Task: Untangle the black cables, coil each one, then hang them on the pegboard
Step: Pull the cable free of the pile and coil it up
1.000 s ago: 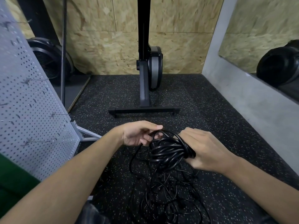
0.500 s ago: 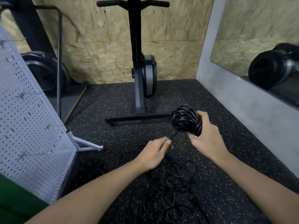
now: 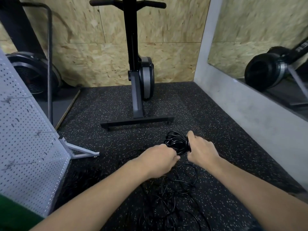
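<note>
A tight coil of black cable (image 3: pixel 176 142) is held above the speckled floor, gripped from the right by my right hand (image 3: pixel 200 150). My left hand (image 3: pixel 160 158) is right beside the coil's lower left with its fingers curled around a strand of the cable. Loose tangled black cables (image 3: pixel 173 189) lie on the floor below both hands. The white pegboard (image 3: pixel 25 139) with several metal hooks stands at the left on a metal foot.
A black exercise machine (image 3: pixel 138 90) on a T-shaped base stands just beyond the hands. A fan-wheel machine (image 3: pixel 31 75) sits at the far left. A grey wall (image 3: pixel 250 110) with a mirror runs along the right. Another dark cable heap (image 3: pixel 86 174) lies beside the pegboard.
The right hand has lowered the coil slightly and the left hand has moved up against it. The view has tilted up a little.
</note>
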The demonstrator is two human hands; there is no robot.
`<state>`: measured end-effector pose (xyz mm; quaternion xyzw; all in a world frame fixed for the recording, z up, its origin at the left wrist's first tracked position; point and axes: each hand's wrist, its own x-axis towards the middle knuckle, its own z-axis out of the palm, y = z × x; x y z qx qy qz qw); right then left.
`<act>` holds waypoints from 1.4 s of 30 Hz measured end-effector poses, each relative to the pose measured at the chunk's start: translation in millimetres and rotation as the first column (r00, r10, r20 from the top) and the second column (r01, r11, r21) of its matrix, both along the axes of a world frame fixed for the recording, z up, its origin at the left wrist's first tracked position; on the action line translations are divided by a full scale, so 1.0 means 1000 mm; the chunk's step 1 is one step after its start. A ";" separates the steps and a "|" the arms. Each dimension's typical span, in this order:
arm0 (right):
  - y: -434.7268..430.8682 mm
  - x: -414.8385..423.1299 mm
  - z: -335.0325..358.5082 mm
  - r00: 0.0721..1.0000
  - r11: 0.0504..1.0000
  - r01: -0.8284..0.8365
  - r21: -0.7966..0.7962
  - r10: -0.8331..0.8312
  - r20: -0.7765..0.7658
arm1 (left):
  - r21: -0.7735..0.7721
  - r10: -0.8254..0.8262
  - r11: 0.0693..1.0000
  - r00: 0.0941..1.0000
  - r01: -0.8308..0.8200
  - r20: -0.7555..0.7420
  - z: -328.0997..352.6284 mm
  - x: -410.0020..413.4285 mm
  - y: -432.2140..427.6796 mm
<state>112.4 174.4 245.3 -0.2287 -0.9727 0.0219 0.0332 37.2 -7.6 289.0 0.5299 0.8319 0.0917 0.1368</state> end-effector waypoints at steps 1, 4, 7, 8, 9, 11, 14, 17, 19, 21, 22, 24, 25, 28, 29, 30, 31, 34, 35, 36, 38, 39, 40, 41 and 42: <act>0.000 0.001 0.001 0.998 0.998 -0.052 0.025 0.051 0.046 | 0.013 -0.029 0.999 1.000 0.029 0.001 0.002 -0.004 -0.007; 0.007 0.005 0.004 0.964 0.975 -0.220 0.015 0.215 0.157 | 0.095 -0.094 0.991 0.995 0.097 -0.035 0.004 -0.022 -0.023; 0.002 0.006 0.009 0.915 0.925 -0.380 -0.022 0.380 0.139 | 0.285 -0.084 0.954 0.996 0.091 -0.036 0.003 -0.043 -0.029; -0.001 0.005 0.009 0.889 0.895 -0.446 -0.012 0.445 0.109 | 0.373 -0.066 0.926 0.998 0.056 0.015 0.003 -0.050 -0.031; -0.005 0.006 0.008 0.861 0.863 -0.505 -0.015 0.505 0.067 | 0.443 -0.048 0.897 0.995 0.005 0.086 0.002 -0.056 -0.033; -0.014 0.008 0.009 0.818 0.816 -0.575 -0.062 0.575 -0.016 | 0.490 -0.021 0.866 0.972 -0.099 0.234 -0.002 -0.067 -0.037; -0.025 0.011 0.015 0.732 0.731 -0.678 -0.074 0.662 -0.161 | 0.453 0.019 0.868 0.923 -0.205 0.383 -0.014 -0.082 -0.041; -0.037 0.014 0.022 0.712 0.718 -0.688 -0.105 0.639 -0.293 | 0.440 0.022 0.845 0.842 -0.303 0.538 -0.026 -0.096 -0.047; -0.041 0.015 0.026 0.708 0.731 -0.673 -0.114 0.591 -0.388 | 0.409 -0.016 0.850 0.760 -0.332 0.650 -0.033 -0.098 -0.049; -0.043 0.016 0.026 0.709 0.744 -0.653 -0.142 0.533 -0.462 | 0.370 -0.030 0.864 0.699 -0.340 0.714 -0.044 -0.094 -0.047; -0.043 0.016 0.027 0.713 0.753 -0.637 -0.167 0.492 -0.499 | 0.343 -0.021 0.875 0.679 -0.342 0.734 -0.050 -0.091 -0.044; -0.045 0.016 0.029 0.735 0.784 -0.577 -0.227 0.378 -0.562 | 0.283 0.005 0.891 0.632 -0.355 0.775 -0.061 -0.087 -0.038; -0.045 0.015 0.030 0.757 0.813 -0.525 -0.250 0.313 -0.574 | 0.256 0.018 0.894 0.600 -0.369 0.800 -0.064 -0.085 -0.035; -0.035 0.006 0.025 0.850 0.896 -0.290 -0.336 0.081 -0.520 | 0.169 0.089 0.920 0.609 -0.353 0.788 -0.067 -0.076 -0.025; -0.030 0.005 0.024 0.874 0.907 -0.213 -0.365 0.009 -0.487 | 0.146 0.107 0.940 0.674 -0.308 0.731 -0.065 -0.069 -0.022; -0.025 0.004 0.022 0.892 0.913 -0.145 -0.381 -0.046 -0.450 | 0.124 0.117 0.957 0.740 -0.263 0.662 -0.065 -0.063 -0.018; -0.021 0.004 0.022 0.909 0.921 -0.086 -0.381 -0.083 -0.408 | 0.110 0.117 0.968 0.793 -0.226 0.598 -0.063 -0.056 -0.015; -0.011 0.005 0.021 0.945 0.951 0.017 -0.310 -0.116 -0.306 | 0.089 0.122 0.982 0.915 -0.169 0.384 -0.052 -0.037 -0.009; -0.007 0.005 0.021 0.954 0.958 0.038 -0.284 -0.119 -0.276 | 0.079 0.106 0.988 0.951 -0.134 0.291 -0.045 -0.029 -0.008; -0.003 0.005 0.019 0.962 0.963 0.057 -0.262 -0.123 -0.245 | 0.067 0.081 0.993 0.976 -0.096 0.200 -0.038 -0.023 -0.007; 0.003 0.005 0.015 0.973 0.972 0.085 -0.220 -0.128 -0.192 | 0.045 0.028 0.999 0.999 -0.030 0.045 -0.023 -0.009 -0.005; 0.005 0.005 0.013 0.978 0.975 0.091 -0.202 -0.126 -0.167 | 0.038 -0.004 0.999 0.999 0.005 -0.034 -0.015 -0.003 -0.004; 0.005 0.005 0.010 0.983 0.979 0.088 -0.184 -0.115 -0.142 | 0.034 -0.042 0.998 0.992 0.046 -0.121 -0.009 0.001 -0.004; 0.005 0.004 0.006 0.989 0.985 0.074 -0.156 -0.093 -0.116 | 0.030 -0.087 0.995 0.975 0.095 -0.203 -0.004 0.003 -0.002; 0.003 0.004 0.003 0.994 0.991 0.053 -0.126 -0.064 -0.088 | 0.017 -0.136 0.989 0.950 0.147 -0.281 0.001 0.004 -0.002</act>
